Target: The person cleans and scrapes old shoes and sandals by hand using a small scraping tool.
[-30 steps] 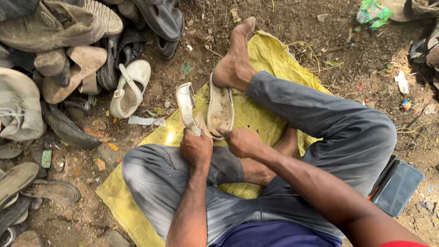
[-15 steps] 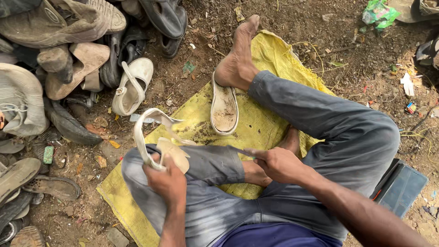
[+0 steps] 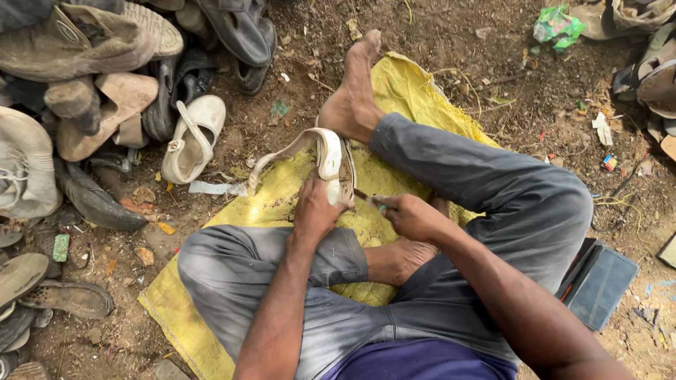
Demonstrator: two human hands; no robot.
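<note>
White sandal (image 3: 329, 160), held on edge over the yellow sack (image 3: 415, 88) just near of the outstretched foot (image 3: 352, 95), its loose strap (image 3: 278, 156) trailing left. Left hand (image 3: 315, 207) is closed round the sandal's near end, thumb on the sole; right hand (image 3: 412, 217) is closed on a small tool (image 3: 372, 200) whose tip meets the sole's right edge; its kind cannot be told. For clean work, the sandal is best braced steadily, the tool kept shallow along the sole edge and directed away from the left thumb and the foot. Left of the sack lies a heap of worn shoes (image 3: 91, 84), with another white sandal (image 3: 193, 137) at its edge; a dark case (image 3: 598, 285) lies at right on the dirt.
</note>
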